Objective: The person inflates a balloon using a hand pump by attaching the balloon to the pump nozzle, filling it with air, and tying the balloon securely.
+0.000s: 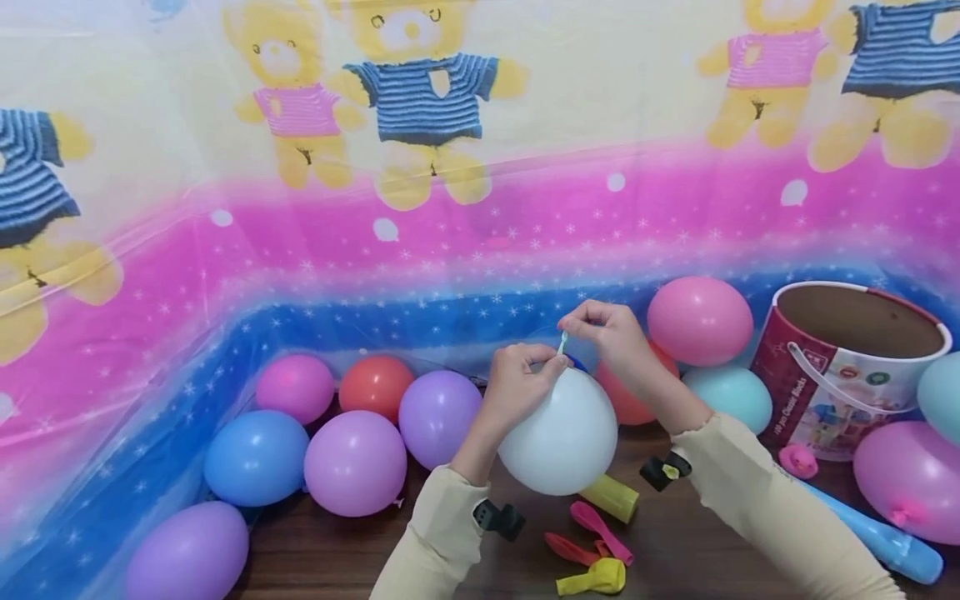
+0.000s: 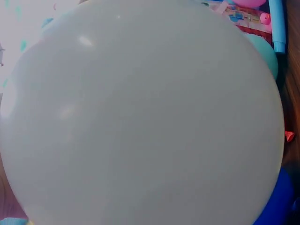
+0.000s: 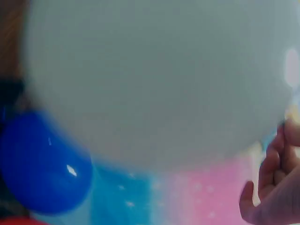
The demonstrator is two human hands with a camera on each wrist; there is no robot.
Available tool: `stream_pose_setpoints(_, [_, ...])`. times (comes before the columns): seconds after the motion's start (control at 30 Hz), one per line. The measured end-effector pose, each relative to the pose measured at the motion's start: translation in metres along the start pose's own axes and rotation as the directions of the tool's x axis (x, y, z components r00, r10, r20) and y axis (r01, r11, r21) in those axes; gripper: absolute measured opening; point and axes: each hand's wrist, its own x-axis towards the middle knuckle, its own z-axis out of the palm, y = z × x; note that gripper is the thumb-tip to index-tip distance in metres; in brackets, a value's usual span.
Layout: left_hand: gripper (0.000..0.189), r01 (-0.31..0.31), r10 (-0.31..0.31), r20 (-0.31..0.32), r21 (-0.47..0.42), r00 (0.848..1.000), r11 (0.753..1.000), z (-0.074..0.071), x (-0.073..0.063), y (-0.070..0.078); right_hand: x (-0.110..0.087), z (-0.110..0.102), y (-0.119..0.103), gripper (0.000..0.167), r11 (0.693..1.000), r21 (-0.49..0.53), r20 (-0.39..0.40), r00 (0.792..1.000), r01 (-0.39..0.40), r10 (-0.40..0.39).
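Note:
A round, inflated white balloon (image 1: 558, 437) hangs above the dark table, its neck pointing up. My left hand (image 1: 519, 379) pinches the lower part of the neck, just above the balloon's body. Higher and to the right, my right hand (image 1: 611, 333) pinches the end of the thin, stretched neck (image 1: 562, 340). The white balloon (image 2: 140, 117) fills most of the left wrist view and hides the left fingers. In the right wrist view the balloon (image 3: 159, 79) covers the upper part, with curled fingers (image 3: 274, 171) at the right edge.
Deflated balloons (image 1: 596, 575) and a yellow cylinder (image 1: 611, 498) lie below the white balloon. Several inflated balloons (image 1: 356, 462) stand at left. A bucket (image 1: 798, 392), a pink balloon (image 1: 700, 321) and a light-blue tube (image 1: 873, 529) are at right. A bear-printed sheet (image 1: 450, 258) hangs behind.

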Motion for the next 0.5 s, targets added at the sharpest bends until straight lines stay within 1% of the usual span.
stream_pose_setpoints(0.03, [0.018,0.013,-0.013,-0.003,-0.004,1.0,1.0,0.003,0.0,0.0,0.003,0.001,0.002,0.019,0.999,0.033,-0.034,0.999,-0.037,0.038])
stream_pose_setpoints(0.07, [0.019,0.026,-0.026,-0.004,-0.006,1.0,1.0,0.006,0.001,-0.001,0.005,0.003,0.005,0.021,0.997,0.056,-0.078,0.995,-0.056,0.061])
stream_pose_setpoints(0.13, [0.019,0.065,-0.065,-0.011,-0.012,0.998,0.998,0.012,0.001,-0.004,0.011,0.007,0.01,0.022,0.996,0.062,-0.179,0.981,-0.064,0.074])
stream_pose_setpoints(0.2, [0.019,0.096,-0.096,-0.01,-0.007,0.995,0.995,0.016,0.001,-0.008,0.016,0.012,0.016,0.022,0.998,0.012,-0.268,0.961,-0.067,0.068])
stream_pose_setpoints(0.27, [0.02,0.115,-0.115,-0.008,0.004,0.993,0.993,0.018,0.001,-0.011,0.02,0.014,0.021,0.021,0.997,-0.053,-0.346,0.938,-0.057,0.035])
stream_pose_setpoints(0.3, [0.02,0.123,-0.123,-0.009,0.009,0.992,0.992,0.019,0.001,-0.012,0.022,0.015,0.023,0.02,0.995,-0.086,-0.376,0.927,-0.049,0.013])
stream_pose_setpoints(0.37, [0.02,0.131,-0.131,-0.002,0.023,0.991,0.991,0.018,0.001,-0.012,0.024,0.014,0.026,0.02,0.992,-0.122,-0.414,0.91,-0.037,-0.017])
stream_pose_setpoints(0.43, [0.02,0.136,-0.136,0.006,0.038,0.991,0.99,0.017,0.001,-0.013,0.025,0.013,0.029,0.02,0.992,-0.125,-0.452,0.891,-0.027,-0.032])
stream_pose_setpoints(0.5, [0.02,0.14,-0.141,0.019,0.043,0.99,0.989,0.017,0.001,-0.013,0.024,0.011,0.031,0.02,0.991,-0.128,-0.469,0.883,-0.034,-0.03])
